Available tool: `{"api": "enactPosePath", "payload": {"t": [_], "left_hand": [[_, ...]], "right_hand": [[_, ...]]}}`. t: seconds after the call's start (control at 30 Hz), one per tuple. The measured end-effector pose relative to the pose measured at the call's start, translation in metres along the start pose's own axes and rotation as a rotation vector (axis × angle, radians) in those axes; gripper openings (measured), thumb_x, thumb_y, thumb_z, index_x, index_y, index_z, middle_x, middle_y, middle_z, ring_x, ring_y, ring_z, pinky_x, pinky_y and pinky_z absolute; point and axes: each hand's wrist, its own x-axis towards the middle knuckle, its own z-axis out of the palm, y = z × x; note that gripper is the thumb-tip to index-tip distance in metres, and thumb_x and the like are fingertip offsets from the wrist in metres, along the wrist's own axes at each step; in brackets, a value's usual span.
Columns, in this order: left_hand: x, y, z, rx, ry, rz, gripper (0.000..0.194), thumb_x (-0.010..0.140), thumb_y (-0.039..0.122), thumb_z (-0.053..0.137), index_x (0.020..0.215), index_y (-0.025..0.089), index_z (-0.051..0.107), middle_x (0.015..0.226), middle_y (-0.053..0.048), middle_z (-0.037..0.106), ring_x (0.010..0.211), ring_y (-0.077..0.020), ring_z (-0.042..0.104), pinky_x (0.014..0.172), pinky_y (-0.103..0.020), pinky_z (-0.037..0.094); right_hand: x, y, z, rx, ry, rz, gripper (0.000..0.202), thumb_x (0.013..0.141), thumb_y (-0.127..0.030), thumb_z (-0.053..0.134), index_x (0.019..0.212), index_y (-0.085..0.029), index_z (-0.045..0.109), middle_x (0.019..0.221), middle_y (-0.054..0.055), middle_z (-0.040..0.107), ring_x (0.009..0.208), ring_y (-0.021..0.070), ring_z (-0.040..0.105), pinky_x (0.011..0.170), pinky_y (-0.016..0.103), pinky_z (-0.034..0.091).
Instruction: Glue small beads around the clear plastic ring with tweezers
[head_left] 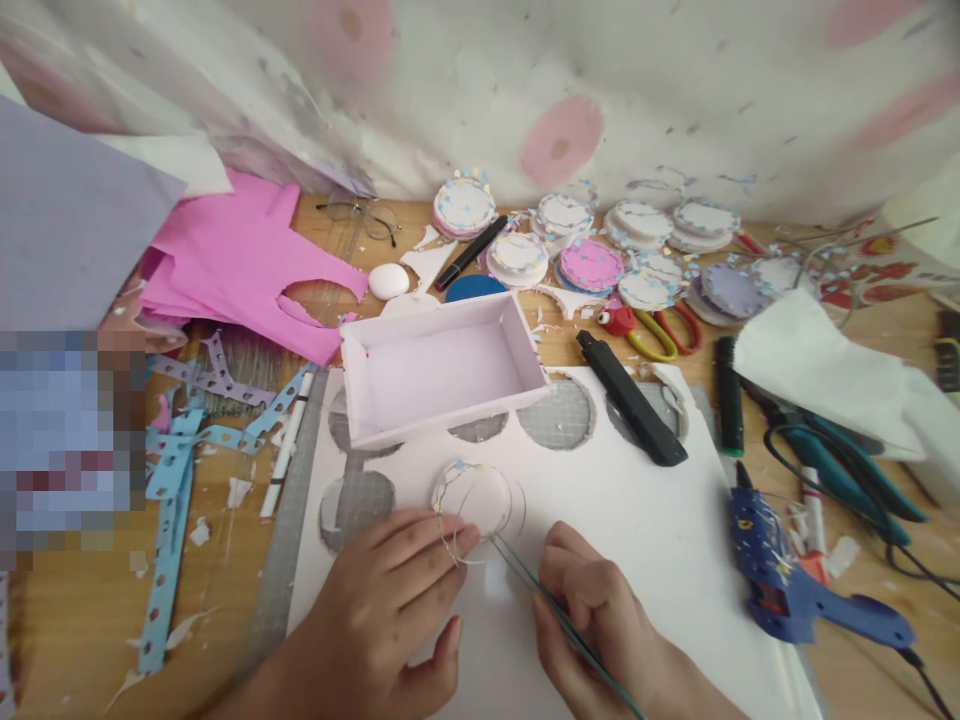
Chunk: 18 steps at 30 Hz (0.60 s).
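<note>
Left hand (pixel 397 590): fingers stretched over the near-left edge of the small white disc, thumb well apart; I cannot tell whether the fingertips pinch anything.
Right hand (pixel 600 600): closed around the green tweezers (pixel 525 573), their tips at the disc's near edge.
White disc (pixel 481 492): between my two hands, lying on the white board, with bits of pale trim along its rim.
Thin wire (pixel 523 505): looped around the disc and out to its right.
White board (pixel 637 530): round holes cut along its far and left parts.
Pale box (pixel 427 365): open side up, over the board's far edge.
Black cutter (pixel 634 405): slanting across the board, right of the box.
Blue glue gun (pixel 776 570): on the tabletop (pixel 94 625), right of the board.
Finished-looking discs (pixel 592 265): grouped at the back, rims trimmed too.
Pink sheets (pixel 225 265): piled at the far left.
</note>
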Motion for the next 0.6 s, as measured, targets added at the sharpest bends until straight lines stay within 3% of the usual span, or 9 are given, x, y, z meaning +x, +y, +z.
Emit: {"api": "enactPosePath", "payload": {"t": [0.1, 0.6], "left_hand": [[-0.0003, 0.0003, -0.0011, -0.003, -0.002, -0.003, 0.027, 0.072, 0.008, 0.053, 0.094, 0.012, 0.068, 0.106, -0.011, 0.076, 0.099, -0.023, 0.069, 0.09, -0.037, 0.054], [0.0003, 0.0004, -0.0019, -0.013, -0.017, -0.006, 0.028, 0.072, 0.008, 0.053, 0.097, 0.011, 0.067, 0.108, -0.01, 0.076, 0.102, -0.0224, 0.068, 0.093, -0.037, 0.052]], "right_hand": [[-0.0007, -0.0002, -0.0015, 0.038, -0.058, 0.002, 0.041, 0.077, 0.008, 0.046, 0.09, -0.024, 0.024, 0.07, -0.004, 0.03, 0.064, 0.0132, 0.032, 0.056, 0.03, 0.022], [0.0026, -0.0034, -0.0061, 0.031, -0.053, -0.087, 0.046, 0.073, 0.013, 0.046, 0.088, -0.024, 0.024, 0.068, -0.005, 0.024, 0.063, 0.0129, 0.028, 0.057, 0.031, 0.021]]}}
